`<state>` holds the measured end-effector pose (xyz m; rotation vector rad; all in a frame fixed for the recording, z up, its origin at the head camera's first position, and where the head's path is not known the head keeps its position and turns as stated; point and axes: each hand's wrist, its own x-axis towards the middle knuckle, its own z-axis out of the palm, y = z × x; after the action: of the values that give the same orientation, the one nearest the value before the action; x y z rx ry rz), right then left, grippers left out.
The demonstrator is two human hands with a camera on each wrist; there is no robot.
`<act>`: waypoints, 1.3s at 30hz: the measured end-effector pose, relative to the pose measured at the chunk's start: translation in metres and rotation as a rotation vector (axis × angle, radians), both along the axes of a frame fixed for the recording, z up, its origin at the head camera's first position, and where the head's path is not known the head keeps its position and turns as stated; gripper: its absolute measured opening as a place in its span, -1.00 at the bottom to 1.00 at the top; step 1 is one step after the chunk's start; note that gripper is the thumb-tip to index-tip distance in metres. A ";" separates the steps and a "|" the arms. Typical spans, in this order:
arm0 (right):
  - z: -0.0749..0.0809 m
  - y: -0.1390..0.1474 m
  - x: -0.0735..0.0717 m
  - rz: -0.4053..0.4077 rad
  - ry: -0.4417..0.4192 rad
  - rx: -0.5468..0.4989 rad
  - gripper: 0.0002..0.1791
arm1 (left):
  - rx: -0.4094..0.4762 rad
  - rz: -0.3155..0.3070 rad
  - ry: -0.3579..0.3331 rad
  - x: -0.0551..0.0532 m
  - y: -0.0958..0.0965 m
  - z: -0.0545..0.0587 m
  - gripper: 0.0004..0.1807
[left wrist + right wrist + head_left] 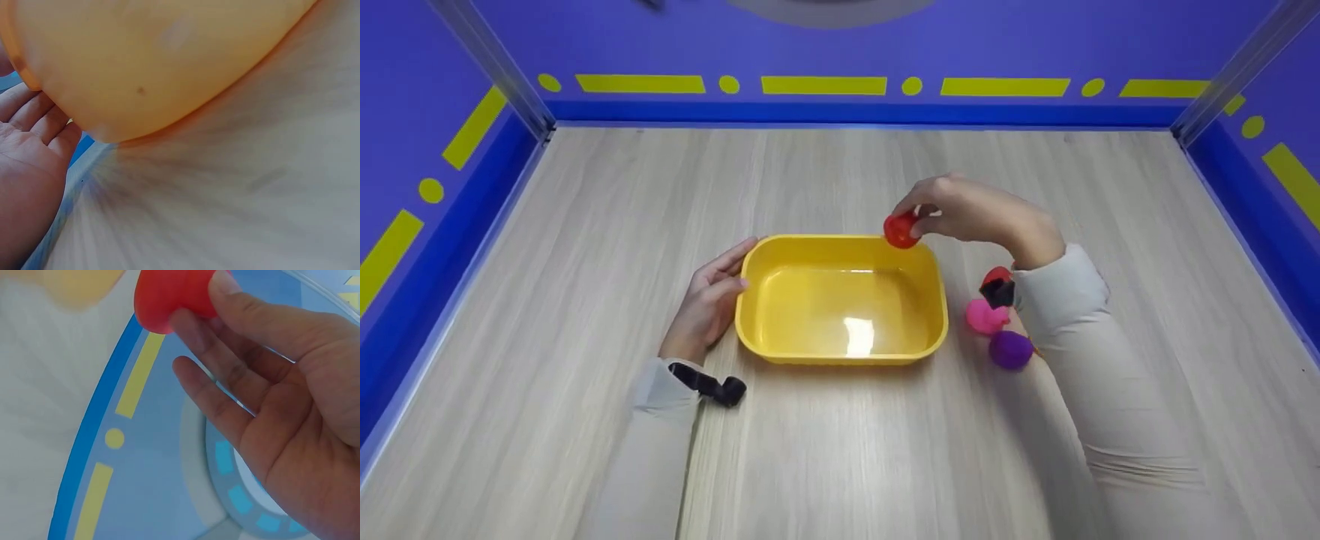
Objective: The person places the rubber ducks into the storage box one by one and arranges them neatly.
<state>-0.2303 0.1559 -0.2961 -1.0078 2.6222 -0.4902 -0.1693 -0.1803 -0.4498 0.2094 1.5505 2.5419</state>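
A yellow plastic basin [802, 311] sits on the table, with nothing inside it. My left hand [706, 301] holds its left side, thumb over the rim and fingers along the outer wall. In the left wrist view, those fingers [48, 115] lie straight against the basin's outside. Over the basin's far right corner, my right hand [971, 211] pinches a small red rounded toy [897, 231] between thumb and fingers. The right wrist view shows the toy's smooth side [174, 295], while the lower fingers are spread away from it.
Right of the basin, close to the right sleeve, lie a pink toy [984, 317], a purple toy [1011, 349] and another red toy [997, 276], partly covered by the black wrist camera [998, 293]. Blue walls [840, 56] with yellow marks border the wooden table [840, 450].
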 end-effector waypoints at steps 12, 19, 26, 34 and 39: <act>-0.007 -0.052 -0.003 0.070 -0.033 0.019 -0.64 | 0.004 0.004 0.008 -0.003 -0.001 0.001 -0.33; -0.021 -0.079 -0.004 0.137 -0.056 0.005 -0.64 | 0.003 0.003 0.001 -0.001 -0.001 0.000 -0.33; -0.035 -0.099 -0.004 0.164 -0.100 -0.001 -0.63 | 0.019 0.004 -0.008 -0.002 0.002 0.000 -0.32; -0.046 -0.118 -0.004 0.196 -0.111 0.014 -0.64 | 0.005 -0.007 0.003 -0.001 0.001 -0.001 -0.31; -0.051 -0.126 -0.005 0.197 -0.131 0.049 -0.64 | 0.007 -0.005 -0.002 -0.001 0.001 -0.002 -0.32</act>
<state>-0.2351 0.0303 -0.3472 -1.1620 2.3779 -0.4270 -0.1708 -0.1792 -0.4519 0.2106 1.5387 2.5436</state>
